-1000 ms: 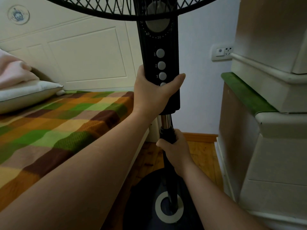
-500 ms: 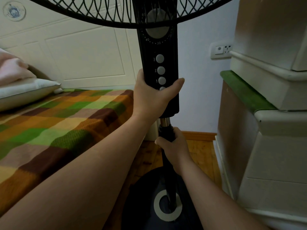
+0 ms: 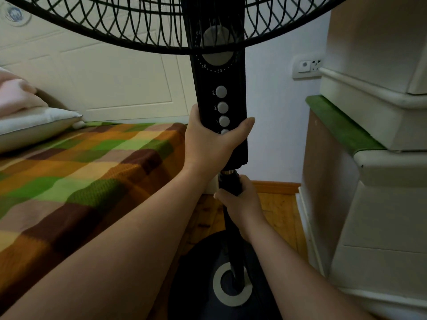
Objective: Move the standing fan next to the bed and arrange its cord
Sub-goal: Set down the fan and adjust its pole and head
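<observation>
Fan (image 3: 233, 93) top cropped; L hand (image 3: 211, 146), R hand (image 3: 243, 203) gripping.

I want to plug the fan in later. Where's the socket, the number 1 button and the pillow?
socket (image 3: 307, 66), head view, middle of its white plate.
number 1 button (image 3: 224, 121), head view, centre of the grey button.
pillow (image 3: 34, 128), head view, its white top side.

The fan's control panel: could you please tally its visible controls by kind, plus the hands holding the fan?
Timer dial: 1
Round push buttons: 4 (marked 3, 2 and 1, plus one partly hidden by the left hand)
Hands: 2 (left hand gripping the control panel, right hand gripping the pole)
Total: 7
</observation>
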Tool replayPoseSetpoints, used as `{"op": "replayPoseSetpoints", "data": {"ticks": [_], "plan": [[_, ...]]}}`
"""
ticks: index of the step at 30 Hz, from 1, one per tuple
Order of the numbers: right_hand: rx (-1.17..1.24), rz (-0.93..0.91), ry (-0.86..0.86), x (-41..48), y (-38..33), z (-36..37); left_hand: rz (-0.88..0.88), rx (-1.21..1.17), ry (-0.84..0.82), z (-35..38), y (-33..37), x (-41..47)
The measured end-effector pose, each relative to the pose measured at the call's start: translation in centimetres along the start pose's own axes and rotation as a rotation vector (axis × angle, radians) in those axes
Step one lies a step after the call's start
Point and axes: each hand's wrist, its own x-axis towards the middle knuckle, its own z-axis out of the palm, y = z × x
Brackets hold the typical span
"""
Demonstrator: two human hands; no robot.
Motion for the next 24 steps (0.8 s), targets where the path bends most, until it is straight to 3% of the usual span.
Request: {"op": "replayPoseSetpoints", "data": {"ticks": [24], "plan": [[-0.024, -0.021, -0.059, -0.1, 0.1, -0.4, -0.030, 0.018, -0.001, -0.3, -0.3, -1.7]]}}
